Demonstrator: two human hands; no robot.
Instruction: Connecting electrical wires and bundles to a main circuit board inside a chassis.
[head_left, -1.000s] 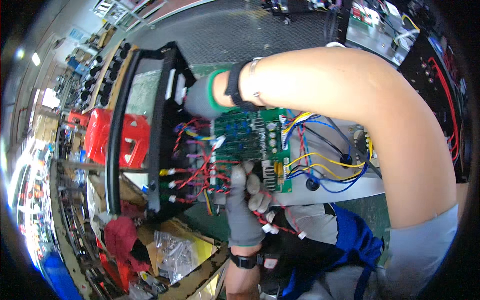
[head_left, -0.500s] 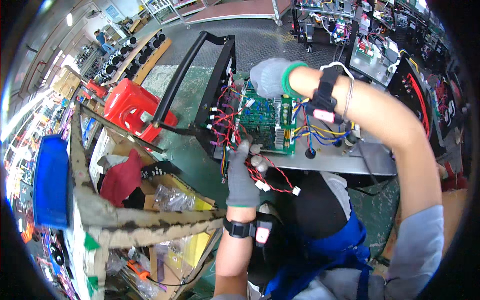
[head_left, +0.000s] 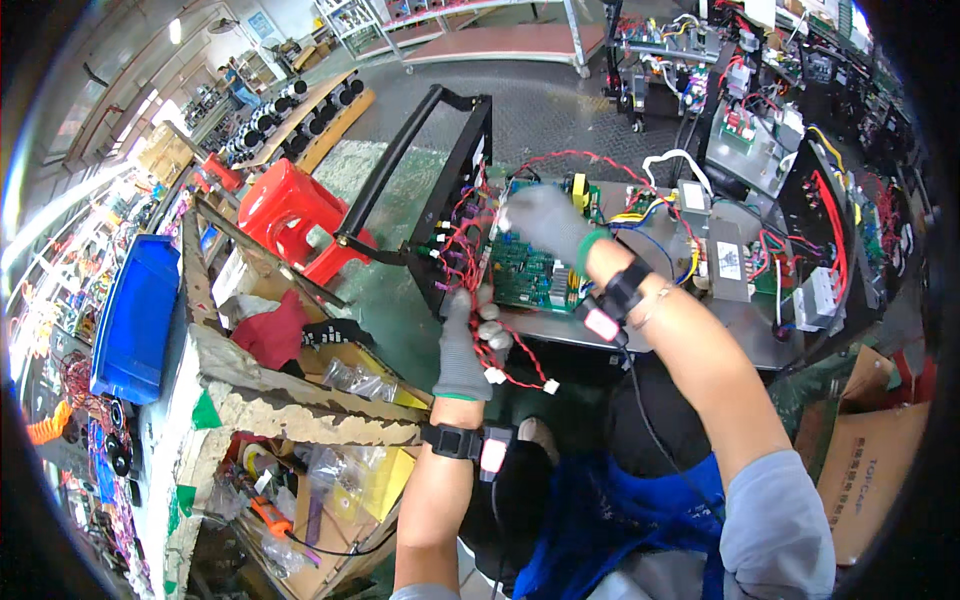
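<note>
Wires, red, along board's L edge; L hand nearer, clamped on them; R hand over board, grip unclear.

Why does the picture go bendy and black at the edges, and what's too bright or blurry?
In the head view, the fisheye lens bends edges and the corners are black; there too, the ceiling light glares white; also in the head view, the right hand looks slightly blurred.

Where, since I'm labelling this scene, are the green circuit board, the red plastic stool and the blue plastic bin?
Green circuit board (head_left: 524, 264), head view: its component-covered face.
Red plastic stool (head_left: 280, 205), head view: its upper part.
Blue plastic bin (head_left: 140, 318), head view: its bare middle.
</note>
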